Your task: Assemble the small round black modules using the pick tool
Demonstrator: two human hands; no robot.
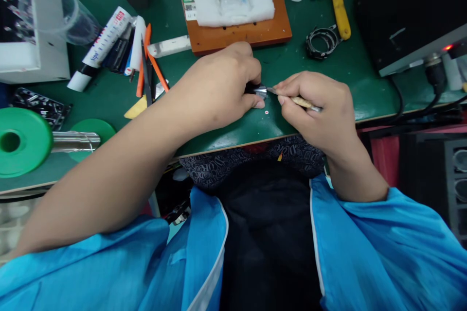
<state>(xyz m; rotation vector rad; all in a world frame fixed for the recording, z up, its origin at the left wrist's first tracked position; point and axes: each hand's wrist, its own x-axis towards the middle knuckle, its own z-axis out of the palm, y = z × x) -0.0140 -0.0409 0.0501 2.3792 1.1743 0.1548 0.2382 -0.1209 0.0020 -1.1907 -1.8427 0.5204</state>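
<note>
Close to the bench's front edge, my left hand pinches a small shiny silver-and-black part between thumb and fingers. Much of that part is hidden behind the fingers. From the other side, my right hand grips a slim hand tool with a tan handle, like a pen. Its narrow metal tip points left and meets or nearly meets the silver part; I cannot tell if they touch. Just below them a tiny white sticker with a red mark lies on the green bench top.
A brown stand bearing a white pad is behind my hands. At right are a black ring-shaped part, a yellow-handled brush and a black box. At left lie a marker, orange tweezers and a green spool.
</note>
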